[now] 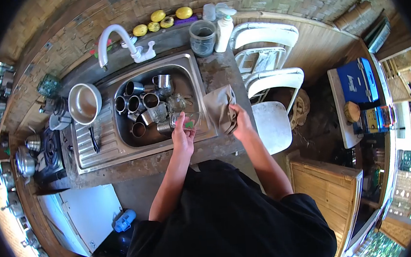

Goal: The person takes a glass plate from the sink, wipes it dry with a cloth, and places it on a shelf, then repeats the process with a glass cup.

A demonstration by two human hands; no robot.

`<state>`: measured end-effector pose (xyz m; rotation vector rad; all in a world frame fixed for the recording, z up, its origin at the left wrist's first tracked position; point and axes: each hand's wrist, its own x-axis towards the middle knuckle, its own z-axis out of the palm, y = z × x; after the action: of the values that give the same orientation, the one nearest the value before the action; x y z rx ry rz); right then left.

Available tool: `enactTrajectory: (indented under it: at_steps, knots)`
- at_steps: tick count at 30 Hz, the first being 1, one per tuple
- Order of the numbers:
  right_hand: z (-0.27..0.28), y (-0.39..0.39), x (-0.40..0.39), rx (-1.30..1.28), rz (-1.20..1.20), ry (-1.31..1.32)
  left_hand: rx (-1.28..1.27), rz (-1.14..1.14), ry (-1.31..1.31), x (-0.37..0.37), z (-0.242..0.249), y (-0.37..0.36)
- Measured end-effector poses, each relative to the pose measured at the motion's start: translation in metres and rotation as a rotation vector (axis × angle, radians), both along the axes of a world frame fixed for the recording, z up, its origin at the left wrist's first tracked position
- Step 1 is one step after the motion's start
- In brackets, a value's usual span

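Note:
My left hand (183,136) is closed around a clear drinking glass (194,118) that shows a small green patch, held over the right edge of the sink (192,71). In my right hand (243,121) is a grey-brown cloth (221,109), gripped by its right side and hanging over the counter beside the sink. Several metal mugs (135,103) and some clear glasses lie jumbled in the basin, just beyond my left hand. The glass and the cloth are side by side, a short gap between my two hands.
A white faucet (119,31) arches over the sink. On the drainboard stand a metal pot (85,103) and a dark-handled utensil (94,139). A cloudy jar (203,38), a white pump bottle (224,32) and yellow fruit (184,13) line the back. White folding chairs (271,123) stand right.

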<state>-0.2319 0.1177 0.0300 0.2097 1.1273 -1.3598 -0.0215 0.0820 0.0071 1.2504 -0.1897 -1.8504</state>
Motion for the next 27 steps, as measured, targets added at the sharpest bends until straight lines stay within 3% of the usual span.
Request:
enactTrajectory:
  at_steps: [3, 6, 7, 11, 13, 17, 18, 20, 23, 27]
  knots:
    - [0.011, 0.008, 0.062, -0.191, -0.038, 0.234, 0.011, 0.137, 0.091, 0.008, 0.014, -0.003]
    - [-0.002, 0.028, 0.097, -0.429, 0.3, 0.662, 0.057, 0.264, 0.218, 0.022, 0.015, -0.007]
    - [0.009, 0.031, 0.105, -0.365, 0.449, 0.661, 0.022, 0.279, 0.221, 0.028, 0.017, -0.007]
    - [-0.004, 0.027, 0.131, -0.638, 0.455, 1.034, -0.16, 0.286, 0.183, 0.052, 0.029, -0.002]
    - [0.023, 0.022, 0.141, -0.707, 0.496, 1.218, -0.246, 0.29, 0.215, 0.064, 0.041, -0.002]
    - [0.042, 0.013, 0.161, -0.596, 0.51, 0.703, -0.372, 0.343, 0.066, 0.077, 0.056, 0.002]
    - [0.039, 0.008, 0.162, -0.653, 0.483, 0.711, -0.369, 0.375, 0.062, 0.083, 0.059, 0.004]
    - [0.014, 0.002, 0.152, -0.511, 0.637, 0.546, -0.36, 0.433, 0.057, 0.095, 0.065, 0.007]
    - [0.045, -0.003, 0.15, -0.497, 0.802, 0.4, -0.363, 0.459, 0.064, 0.109, 0.064, 0.013]
    - [0.063, -0.008, 0.164, -0.396, 0.785, 0.513, -0.398, 0.437, 0.064, 0.107, 0.073, 0.021]
